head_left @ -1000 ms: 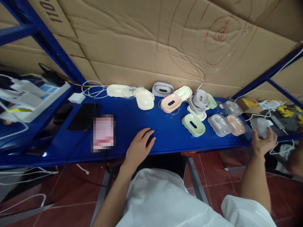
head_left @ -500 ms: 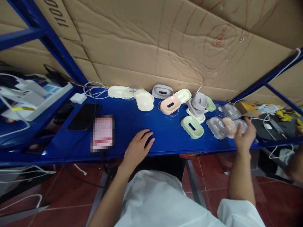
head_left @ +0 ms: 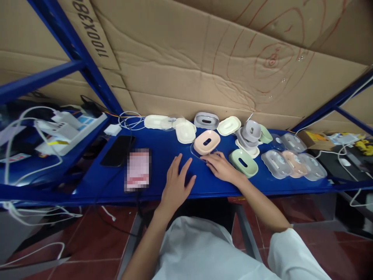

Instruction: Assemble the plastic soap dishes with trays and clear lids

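A peach oval soap dish [head_left: 207, 142] with a slot in its middle rests on a clear plastic lid [head_left: 194, 152]. At the lid's near edge, my right hand [head_left: 220, 166] has its fingers bent and together on the rim; the fingertips are partly hidden. My left hand [head_left: 177, 184] hovers over or rests on the blue table, fingers spread and holding nothing. Just right of my right hand sits a green soap dish [head_left: 243, 163]. Behind the peach dish are a grey soap dish [head_left: 206, 120] and a cream tray [head_left: 229, 126].
Cream pieces [head_left: 185, 131] lie at the back left. Stacked grey parts [head_left: 247, 136] and lidded dishes [head_left: 276, 164] stand to the right. A black phone [head_left: 118, 151] and a blurred pink item [head_left: 138, 170] are on the left. Cardboard [head_left: 175, 58] walls the back.
My right hand has come from the lidded dishes at far right to the peach dish's lid. The peach dish has shifted left and nearer, uncovering the cream tray. The view has shifted slightly.
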`<state>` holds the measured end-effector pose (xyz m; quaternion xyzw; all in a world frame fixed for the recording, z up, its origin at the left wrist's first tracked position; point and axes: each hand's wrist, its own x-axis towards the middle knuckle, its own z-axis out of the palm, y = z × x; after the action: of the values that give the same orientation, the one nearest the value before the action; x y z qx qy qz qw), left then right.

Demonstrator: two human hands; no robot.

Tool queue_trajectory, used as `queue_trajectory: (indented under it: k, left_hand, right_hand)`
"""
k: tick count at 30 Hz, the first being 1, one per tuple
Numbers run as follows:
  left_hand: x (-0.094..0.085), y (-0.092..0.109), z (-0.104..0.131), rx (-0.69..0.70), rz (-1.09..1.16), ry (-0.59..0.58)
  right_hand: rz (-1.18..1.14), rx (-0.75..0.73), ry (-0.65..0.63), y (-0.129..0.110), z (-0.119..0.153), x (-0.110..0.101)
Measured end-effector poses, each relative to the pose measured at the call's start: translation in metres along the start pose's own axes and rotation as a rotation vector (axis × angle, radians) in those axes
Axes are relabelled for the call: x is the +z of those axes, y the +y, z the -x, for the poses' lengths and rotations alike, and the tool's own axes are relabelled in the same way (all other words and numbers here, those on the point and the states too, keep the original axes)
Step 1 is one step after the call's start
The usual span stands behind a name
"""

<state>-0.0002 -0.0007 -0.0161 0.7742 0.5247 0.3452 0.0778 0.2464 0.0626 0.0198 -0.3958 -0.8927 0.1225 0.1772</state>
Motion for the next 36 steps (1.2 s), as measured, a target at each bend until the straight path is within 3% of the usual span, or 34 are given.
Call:
queue_trajectory:
  k: [5,10,14,18,22,25,31,34,36]
  left_hand:
    - [0.002,0.0,0.0,0.043,-0.087,-0.11]
    - [0.001,0.001,0.0,0.03,-0.068,-0.148]
    - [0.004,-0.001,-0.029,-0.03,-0.062,-0.102]
    - [0.012,-0.011,-0.081,-0.094,-0.116,-0.075]
    - [0.018,-0.022,-0.102,-0.048,-0.128,-0.175]
    - [0.013,-0.023,-0.087,-0.023,-0.12,-0.162]
    - [-0.006,-0.016,-0.031,-0.074,-0.102,-0.032]
    - [-0.01,-0.017,-0.007,-0.122,-0.032,0.033]
    - [-0.014,-0.018,0.003,-0.107,0.053,0.005]
  right_hand:
    - [-0.077,-0.024,0.072,-0.004,0.013,-0.013]
    - [0.281,0.063,0.118,0.01,-0.022,-0.016]
    - [0.364,0.123,0.233,0.014,-0.041,-0.019]
    - [0.442,0.041,0.428,-0.027,-0.012,-0.004]
    - [0.461,-0.137,0.34,-0.071,0.034,0.03]
    - [0.459,-0.132,0.294,-0.069,0.048,0.04]
    - [0.39,0.087,0.396,-0.024,0.036,0.012]
    - [0.337,0.025,0.453,-0.031,0.037,0.009]
    - [0.288,-0.063,0.406,-0.043,0.039,0.013]
